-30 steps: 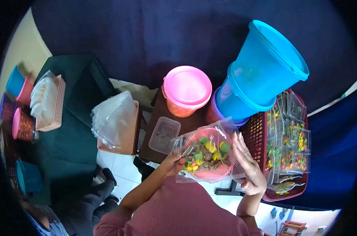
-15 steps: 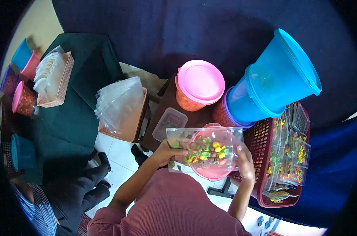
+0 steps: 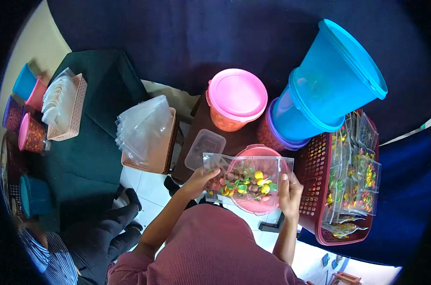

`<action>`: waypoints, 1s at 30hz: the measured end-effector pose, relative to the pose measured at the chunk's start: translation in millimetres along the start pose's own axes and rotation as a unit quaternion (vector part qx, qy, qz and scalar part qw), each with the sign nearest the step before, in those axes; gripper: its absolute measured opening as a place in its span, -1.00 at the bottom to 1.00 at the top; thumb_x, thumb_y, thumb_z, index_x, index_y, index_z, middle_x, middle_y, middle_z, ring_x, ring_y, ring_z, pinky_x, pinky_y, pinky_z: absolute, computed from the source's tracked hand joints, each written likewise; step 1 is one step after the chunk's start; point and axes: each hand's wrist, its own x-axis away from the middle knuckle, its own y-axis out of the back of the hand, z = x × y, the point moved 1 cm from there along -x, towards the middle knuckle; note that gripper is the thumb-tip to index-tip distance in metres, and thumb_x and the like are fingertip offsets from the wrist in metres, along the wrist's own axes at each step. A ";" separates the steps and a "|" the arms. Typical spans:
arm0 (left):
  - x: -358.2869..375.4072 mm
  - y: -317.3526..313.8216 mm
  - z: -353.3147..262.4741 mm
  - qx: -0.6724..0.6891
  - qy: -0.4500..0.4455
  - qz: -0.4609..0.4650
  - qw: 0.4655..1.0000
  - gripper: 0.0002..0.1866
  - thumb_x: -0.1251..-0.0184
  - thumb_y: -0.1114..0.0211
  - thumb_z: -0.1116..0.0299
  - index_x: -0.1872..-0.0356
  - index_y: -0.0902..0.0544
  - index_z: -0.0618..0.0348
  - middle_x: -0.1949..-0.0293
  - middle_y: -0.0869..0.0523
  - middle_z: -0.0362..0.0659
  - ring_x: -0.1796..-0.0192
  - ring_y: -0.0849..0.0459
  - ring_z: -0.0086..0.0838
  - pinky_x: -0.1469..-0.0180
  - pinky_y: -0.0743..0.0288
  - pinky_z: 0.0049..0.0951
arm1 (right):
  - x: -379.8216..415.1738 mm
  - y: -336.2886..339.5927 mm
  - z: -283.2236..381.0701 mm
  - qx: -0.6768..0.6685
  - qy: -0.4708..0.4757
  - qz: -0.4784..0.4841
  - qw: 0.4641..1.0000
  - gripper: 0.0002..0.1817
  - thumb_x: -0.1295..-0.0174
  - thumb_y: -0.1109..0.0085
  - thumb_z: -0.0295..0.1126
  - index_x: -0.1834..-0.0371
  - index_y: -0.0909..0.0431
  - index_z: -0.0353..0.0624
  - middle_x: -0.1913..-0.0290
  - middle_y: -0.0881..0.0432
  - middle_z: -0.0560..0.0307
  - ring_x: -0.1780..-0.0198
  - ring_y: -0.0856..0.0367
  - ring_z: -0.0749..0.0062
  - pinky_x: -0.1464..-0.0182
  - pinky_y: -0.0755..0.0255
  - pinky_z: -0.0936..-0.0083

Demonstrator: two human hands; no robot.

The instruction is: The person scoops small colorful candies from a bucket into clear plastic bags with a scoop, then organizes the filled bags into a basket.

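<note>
A clear plastic bag of green, yellow, red and brown candies is held flat in front of me. My left hand pinches its left edge, thumb on top. My right hand grips the right edge, thumb over the plastic. Below the bag sits a round pink tub, partly seen through the plastic; its contents are hidden. A clear rectangular container lies just beyond my left hand.
A pink-lidded tub stands beyond the bag, with stacked blue tubs on a purple-rimmed one. At right, a maroon basket holds several filled bags. Empty bags fill a basket leftward. Another person's leg is lower left.
The candies have shifted inside the bag, and the bag sits a little flatter. Both hands keep their hold on its edges. The camera view has moved slightly.
</note>
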 end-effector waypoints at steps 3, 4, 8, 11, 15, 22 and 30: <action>-2.6 -9.7 -5.0 0.085 -0.011 0.024 0.996 -0.32 -0.23 0.24 -0.17 -0.13 -0.18 0.24 -0.03 -0.41 -0.04 -0.03 -0.45 -0.32 -0.04 -0.33 -0.32 | -7.8 13.0 4.8 -0.048 0.043 -0.138 0.988 -0.76 -0.21 0.10 -0.38 0.57 -0.41 -0.25 0.69 -0.33 0.34 0.62 -0.19 0.78 0.62 -0.05 0.75; -3.2 -10.0 -6.9 0.082 -0.012 0.026 0.996 -0.32 -0.23 0.24 -0.17 -0.13 -0.18 0.24 -0.03 -0.41 -0.04 -0.03 -0.45 -0.32 -0.04 -0.33 -0.32 | -10.3 21.3 3.0 -0.088 0.027 -0.150 0.984 -0.76 -0.21 0.09 -0.38 0.57 -0.41 -0.24 0.68 -0.33 0.36 0.61 -0.18 0.78 0.61 -0.05 0.76; -2.7 -8.7 -13.6 0.109 -0.020 0.003 0.994 -0.26 -0.19 0.42 -0.27 -0.10 -0.24 0.21 -0.07 -0.39 -0.03 -0.09 -0.38 -0.28 -0.10 -0.21 -0.22 | -11.2 36.3 9.1 -0.123 0.022 -0.148 0.981 -0.78 -0.21 0.09 -0.41 0.55 -0.43 -0.25 0.68 -0.29 0.43 0.61 -0.13 0.81 0.60 0.00 0.78; -3.2 3.2 -7.0 0.129 -0.024 0.010 0.991 -0.23 -0.19 0.41 -0.27 -0.09 -0.25 0.25 -0.05 -0.42 -0.06 -0.10 -0.38 -0.28 -0.11 -0.19 -0.21 | -7.1 42.0 2.7 -0.115 0.008 -0.106 0.988 -0.73 -0.23 0.10 -0.38 0.63 -0.38 -0.17 0.68 -0.24 0.48 0.61 -0.07 0.84 0.61 0.09 0.76; -5.6 10.2 -1.8 0.141 -0.056 0.033 0.988 -0.26 -0.18 0.41 -0.28 -0.09 -0.28 0.17 -0.05 -0.40 -0.05 -0.07 -0.39 -0.31 -0.11 -0.21 -0.24 | -15.7 35.8 -14.8 -0.243 0.005 -0.129 0.961 -0.71 -0.22 0.07 -0.35 0.68 -0.31 -0.10 0.66 -0.20 0.49 0.58 -0.05 0.82 0.57 0.09 0.74; -0.2 4.6 -9.7 0.126 -0.049 0.025 0.991 -0.29 -0.22 0.42 -0.23 -0.08 -0.28 0.18 -0.04 -0.42 -0.02 -0.06 -0.42 -0.26 -0.11 -0.25 -0.23 | -15.7 -10.1 -49.1 -0.474 -0.080 -0.127 0.868 -0.64 -0.22 0.14 -0.19 0.04 -0.33 -0.21 0.22 -0.49 0.11 0.27 -0.52 0.48 0.32 -0.46 0.55; 3.5 7.4 -9.5 0.088 -0.068 0.023 0.994 -0.30 -0.24 0.42 -0.21 -0.08 -0.28 0.21 -0.05 -0.41 0.01 -0.07 -0.41 -0.26 -0.11 -0.25 -0.26 | -5.8 -46.7 -45.8 -0.563 -0.196 -0.025 0.803 -0.74 -0.23 0.13 -0.16 0.26 -0.37 -0.12 0.43 -0.52 0.19 0.52 -0.50 0.59 0.53 -0.42 0.67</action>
